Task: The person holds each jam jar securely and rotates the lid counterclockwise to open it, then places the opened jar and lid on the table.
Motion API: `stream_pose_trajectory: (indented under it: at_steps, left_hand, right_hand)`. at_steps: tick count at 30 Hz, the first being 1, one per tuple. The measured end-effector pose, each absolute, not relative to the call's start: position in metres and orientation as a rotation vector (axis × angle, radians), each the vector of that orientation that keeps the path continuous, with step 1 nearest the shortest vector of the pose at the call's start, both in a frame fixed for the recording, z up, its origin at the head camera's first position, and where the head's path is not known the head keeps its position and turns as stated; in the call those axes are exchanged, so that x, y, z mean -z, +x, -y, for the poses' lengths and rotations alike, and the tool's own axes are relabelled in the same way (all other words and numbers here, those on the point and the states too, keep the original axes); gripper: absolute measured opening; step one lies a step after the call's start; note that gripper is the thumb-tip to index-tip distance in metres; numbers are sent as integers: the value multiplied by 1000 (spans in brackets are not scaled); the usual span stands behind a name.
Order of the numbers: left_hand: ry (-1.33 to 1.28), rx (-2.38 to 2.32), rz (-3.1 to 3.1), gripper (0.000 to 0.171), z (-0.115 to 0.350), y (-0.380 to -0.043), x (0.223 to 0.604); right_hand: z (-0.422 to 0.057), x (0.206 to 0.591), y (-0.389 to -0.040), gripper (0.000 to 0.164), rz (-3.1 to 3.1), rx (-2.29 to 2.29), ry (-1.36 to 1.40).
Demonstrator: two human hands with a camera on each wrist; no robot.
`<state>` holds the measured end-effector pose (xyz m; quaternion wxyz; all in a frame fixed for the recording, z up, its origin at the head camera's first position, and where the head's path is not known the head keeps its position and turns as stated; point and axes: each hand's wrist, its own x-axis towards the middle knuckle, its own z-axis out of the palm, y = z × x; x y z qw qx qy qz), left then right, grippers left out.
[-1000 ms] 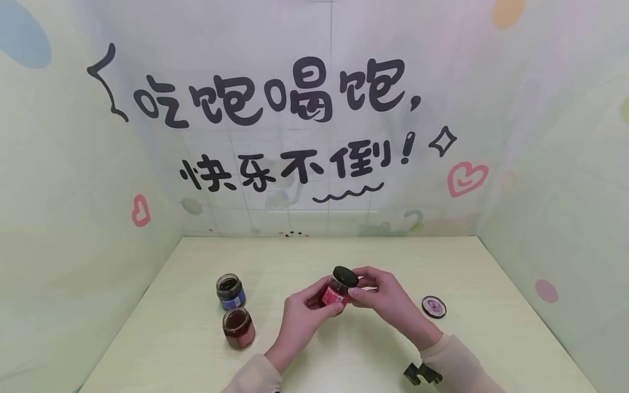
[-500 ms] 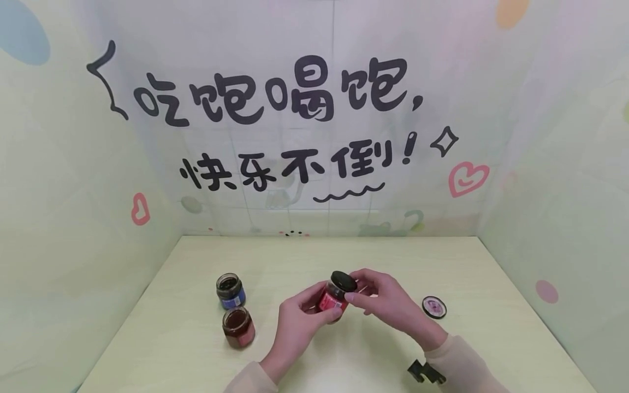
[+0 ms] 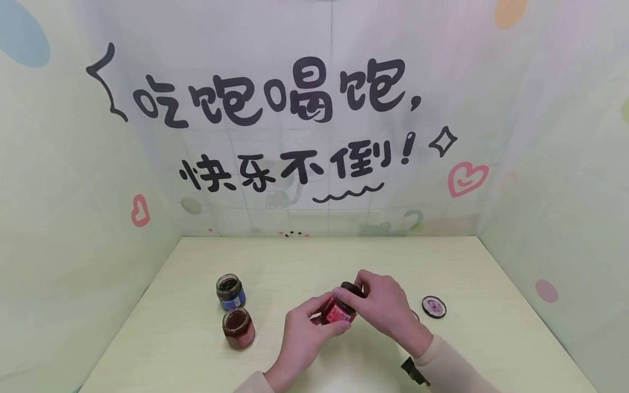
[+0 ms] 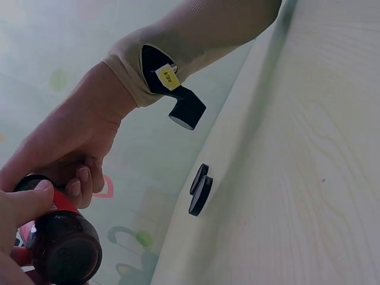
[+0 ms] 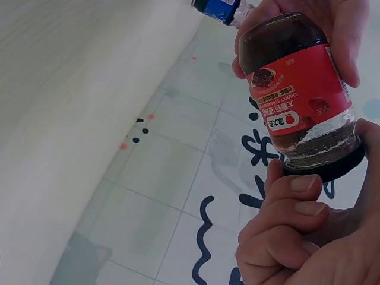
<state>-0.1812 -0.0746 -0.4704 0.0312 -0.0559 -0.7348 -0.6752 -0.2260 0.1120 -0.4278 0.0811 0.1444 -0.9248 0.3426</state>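
My left hand (image 3: 301, 330) grips the body of a small glass jam jar (image 3: 338, 313) with a red strawberry label, held above the table and tilted. My right hand (image 3: 388, 303) has its fingers and thumb round the jar's black lid (image 3: 352, 288), which sits on the jar mouth. In the right wrist view the dark lid (image 5: 332, 167) lies against the right fingers, and the label (image 5: 303, 89) faces the camera. The left wrist view shows the base of the jar (image 4: 70, 252) with the left thumb across its side.
At the left stand two lidless jars, one blue-labelled (image 3: 231, 295), one red-labelled (image 3: 238, 329). A loose lid (image 3: 434, 307) lies at the right, inner side up. Another lid (image 3: 415, 315) is mostly hidden behind the right wrist. A black camera mount (image 3: 414, 372) hangs from the right sleeve.
My right hand has shifted from the lid's right side to over it, thumb now across the lid's near edge. The jar has moved slightly right and lower. The second loose lid has come partly into view.
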Motion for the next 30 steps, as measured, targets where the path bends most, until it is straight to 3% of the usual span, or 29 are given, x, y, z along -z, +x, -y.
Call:
stream_pose_trajectory:
  at_steps: [17, 30]
  left_hand:
    - [-224, 2129, 2281, 65, 76, -178, 473]
    - [-186, 2116, 2291, 67, 79, -173, 466]
  right_hand:
    - [-111, 443, -226, 30, 2449, -1375, 647]
    - [-111, 448, -224, 21, 2334, -1515, 769]
